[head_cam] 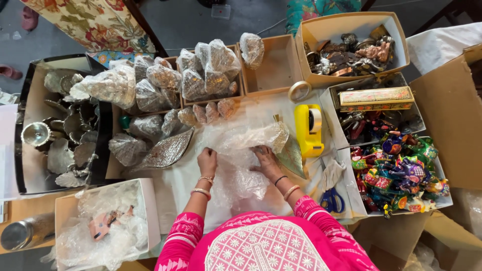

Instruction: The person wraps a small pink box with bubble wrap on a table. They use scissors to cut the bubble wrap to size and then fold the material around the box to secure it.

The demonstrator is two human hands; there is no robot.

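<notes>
Bubble wrap [241, 160] lies mid-desk, soft, light and crinkly, half around a stiff metal leaf [291, 153] at its right; left hand [207, 161] pinches its left edge, right hand [264, 158] presses flat on top; best gripped by the edges

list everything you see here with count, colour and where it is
bubble wrap sheet: one, clear, table centre, under both hands
leaf-shaped metal dish: one, silver, left of the sheet
part-wrapped leaf dish: one, greenish-gold, right of the sheet
wrapped bundles: many, clear wrap over metal, far boxes
tape dispenser: one, yellow, right of centre
tape roll: one, clear, beyond the dispenser
scissors: one, blue handles, near right
painted figurines: many, multicolour, right box
metal figures: several, dark brass, far right box
silver leaf dishes: many, left tray
left hand: on the sheet
right hand: on the sheet
</notes>
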